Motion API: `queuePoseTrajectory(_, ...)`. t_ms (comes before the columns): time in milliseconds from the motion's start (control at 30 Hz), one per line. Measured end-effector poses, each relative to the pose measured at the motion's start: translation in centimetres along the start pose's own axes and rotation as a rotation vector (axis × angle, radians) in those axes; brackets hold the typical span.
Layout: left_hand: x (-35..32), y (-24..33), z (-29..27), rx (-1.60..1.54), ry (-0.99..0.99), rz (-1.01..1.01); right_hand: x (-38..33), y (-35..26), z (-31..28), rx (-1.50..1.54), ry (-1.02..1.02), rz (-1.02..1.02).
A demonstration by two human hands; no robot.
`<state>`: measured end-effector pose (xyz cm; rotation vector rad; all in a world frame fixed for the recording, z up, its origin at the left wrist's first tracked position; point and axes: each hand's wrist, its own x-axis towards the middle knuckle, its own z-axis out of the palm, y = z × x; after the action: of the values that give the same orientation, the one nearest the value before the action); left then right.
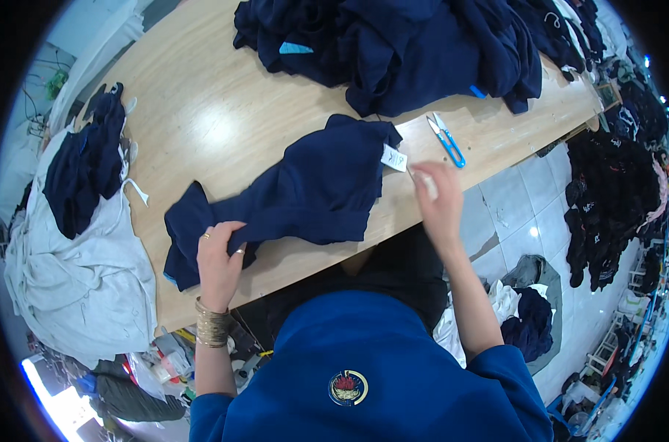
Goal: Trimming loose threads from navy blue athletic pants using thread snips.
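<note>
A navy blue garment (305,184) lies on the wooden table in front of me, spread lengthwise and somewhat rumpled. My left hand (220,261) is closed on its near edge toward the left end, thumb and fingers pinching the cloth. From the garment's right end sticks out a white label (394,158) with dark marks. Just right of that label is my right hand (438,195), its fingers curled together and slightly blurred. Something small and whitish shows at the fingers, too unclear to name. Blue-handled thread snips (446,140) lie beyond the right hand, untouched.
A large heap of navy garments (430,51) covers the table's far side. Pale grey cloth (84,272) and a navy piece (91,162) hang over the left end. Dark garments (611,206) are piled at right. White and navy cloth (526,317) lies below the table's right side.
</note>
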<state>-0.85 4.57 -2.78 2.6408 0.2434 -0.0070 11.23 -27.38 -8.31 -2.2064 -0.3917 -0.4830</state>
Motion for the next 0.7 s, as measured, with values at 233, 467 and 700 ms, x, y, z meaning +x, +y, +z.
queuePoseTrajectory(233,1.2,9.6,-3.2,-0.515,-0.211,0.114,-4.1,-10.5,3.9,0.526,-0.655,-0.153)
queuePoseTrajectory(467,-1.2,15.6,-7.5,-1.019,-1.122,0.469,4.2,-11.6,2.1,0.225,-0.628,0.334)
queuePoseTrajectory(700,5.1,6.1,-9.2,-1.522,-0.298,0.628,5.3,-12.0,-0.7,0.475,-0.422,0.409)
